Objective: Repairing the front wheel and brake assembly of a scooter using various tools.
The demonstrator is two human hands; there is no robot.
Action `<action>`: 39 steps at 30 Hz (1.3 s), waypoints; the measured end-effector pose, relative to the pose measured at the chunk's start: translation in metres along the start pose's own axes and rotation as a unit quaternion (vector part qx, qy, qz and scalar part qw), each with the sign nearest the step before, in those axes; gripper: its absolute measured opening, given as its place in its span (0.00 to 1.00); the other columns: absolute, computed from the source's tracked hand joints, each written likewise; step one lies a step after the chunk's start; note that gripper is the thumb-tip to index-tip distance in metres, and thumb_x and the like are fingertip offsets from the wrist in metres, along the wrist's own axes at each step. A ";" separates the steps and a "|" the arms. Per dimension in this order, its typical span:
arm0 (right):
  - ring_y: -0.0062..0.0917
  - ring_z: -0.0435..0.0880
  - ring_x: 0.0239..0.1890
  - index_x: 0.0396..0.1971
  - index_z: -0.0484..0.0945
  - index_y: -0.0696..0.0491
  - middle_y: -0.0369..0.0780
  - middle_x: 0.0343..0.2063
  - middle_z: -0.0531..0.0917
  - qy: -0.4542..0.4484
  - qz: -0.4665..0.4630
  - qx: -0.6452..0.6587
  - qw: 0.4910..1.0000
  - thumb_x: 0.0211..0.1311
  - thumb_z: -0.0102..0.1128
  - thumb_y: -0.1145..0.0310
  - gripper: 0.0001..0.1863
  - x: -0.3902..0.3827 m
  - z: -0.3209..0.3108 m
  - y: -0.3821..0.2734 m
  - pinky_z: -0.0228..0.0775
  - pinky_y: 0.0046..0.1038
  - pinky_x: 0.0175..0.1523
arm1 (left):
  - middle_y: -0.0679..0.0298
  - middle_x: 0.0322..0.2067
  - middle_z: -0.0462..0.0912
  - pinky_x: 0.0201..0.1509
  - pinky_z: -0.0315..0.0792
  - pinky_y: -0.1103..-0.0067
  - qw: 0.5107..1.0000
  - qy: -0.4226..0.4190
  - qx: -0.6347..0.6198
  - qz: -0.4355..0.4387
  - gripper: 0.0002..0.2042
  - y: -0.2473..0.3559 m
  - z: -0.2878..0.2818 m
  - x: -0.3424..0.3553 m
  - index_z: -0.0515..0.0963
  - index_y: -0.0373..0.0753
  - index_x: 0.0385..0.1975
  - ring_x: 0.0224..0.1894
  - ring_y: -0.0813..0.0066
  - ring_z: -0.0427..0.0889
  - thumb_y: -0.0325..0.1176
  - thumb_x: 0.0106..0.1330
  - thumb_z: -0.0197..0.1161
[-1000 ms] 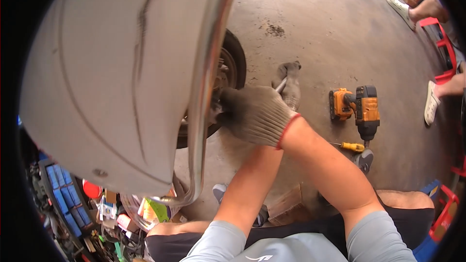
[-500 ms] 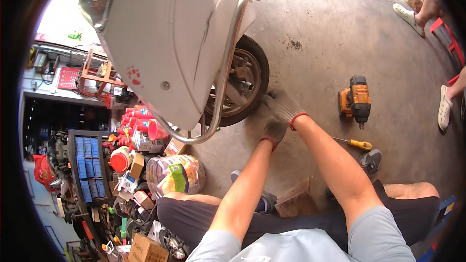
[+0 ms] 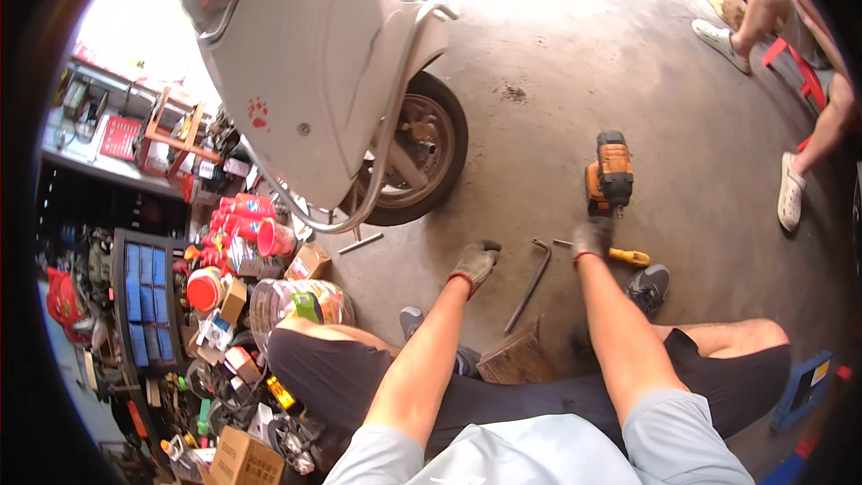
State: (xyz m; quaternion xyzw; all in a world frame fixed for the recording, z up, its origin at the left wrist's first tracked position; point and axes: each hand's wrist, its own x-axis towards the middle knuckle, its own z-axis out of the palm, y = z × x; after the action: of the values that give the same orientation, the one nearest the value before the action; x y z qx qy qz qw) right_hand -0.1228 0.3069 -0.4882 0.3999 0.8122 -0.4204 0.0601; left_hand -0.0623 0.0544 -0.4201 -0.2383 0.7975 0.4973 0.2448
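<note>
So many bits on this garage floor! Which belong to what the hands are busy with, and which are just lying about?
In use:
right hand at the yellow-handled screwdriver
orange impact wrench
bent metal bar
left hand
scooter wheel

Lying about:
red cups
cardboard boxes
wood block

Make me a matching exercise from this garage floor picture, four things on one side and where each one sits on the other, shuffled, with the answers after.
Things:
1. impact driver
2. bent metal bar
3. yellow-handled screwdriver
4. scooter wheel

Places:
A. on the concrete between the two gloved hands
B. under the white scooter body
C. just beyond the right hand, farther from the person
D. beside the right hand, handle pointing right

Pairs: 1-C, 2-A, 3-D, 4-B
</note>
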 end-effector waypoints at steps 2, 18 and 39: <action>0.49 0.77 0.57 0.47 0.74 0.55 0.54 0.52 0.78 0.055 0.005 0.020 0.998 0.63 0.50 0.66 0.15 0.008 -0.014 -0.012 0.69 0.45 0.61 | 0.61 0.36 0.84 0.39 0.75 0.78 0.998 -0.014 0.046 0.038 0.17 -0.020 -0.006 0.003 0.81 0.32 0.50 0.36 0.75 0.80 0.30 0.64 0.59; 0.41 0.83 0.46 0.49 0.79 0.53 0.44 0.42 0.84 0.103 -0.397 -0.140 0.901 0.67 0.59 0.50 0.22 0.092 -0.022 -0.041 0.75 0.40 0.52 | 0.42 0.46 0.82 0.51 0.74 0.64 0.828 0.552 -0.091 0.049 0.16 -0.003 -0.127 0.001 0.78 0.33 0.46 0.49 0.46 0.82 0.40 0.68 0.57; 0.40 0.81 0.49 0.51 0.79 0.53 0.45 0.46 0.83 0.103 -0.428 -0.080 0.894 0.65 0.62 0.51 0.23 0.090 -0.016 -0.044 0.74 0.39 0.55 | 0.58 0.54 0.80 0.56 0.76 0.72 0.742 0.309 -0.530 0.269 0.19 -0.044 -0.238 0.039 0.75 0.37 0.58 0.53 0.65 0.80 0.41 0.74 0.56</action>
State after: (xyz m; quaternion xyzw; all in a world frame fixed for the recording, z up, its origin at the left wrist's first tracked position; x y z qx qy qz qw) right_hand -0.2108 0.3583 -0.4888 0.0481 0.9375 -0.2953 -0.1775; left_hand -0.1016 -0.1848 -0.3823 -0.2458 0.4683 0.7841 -0.3247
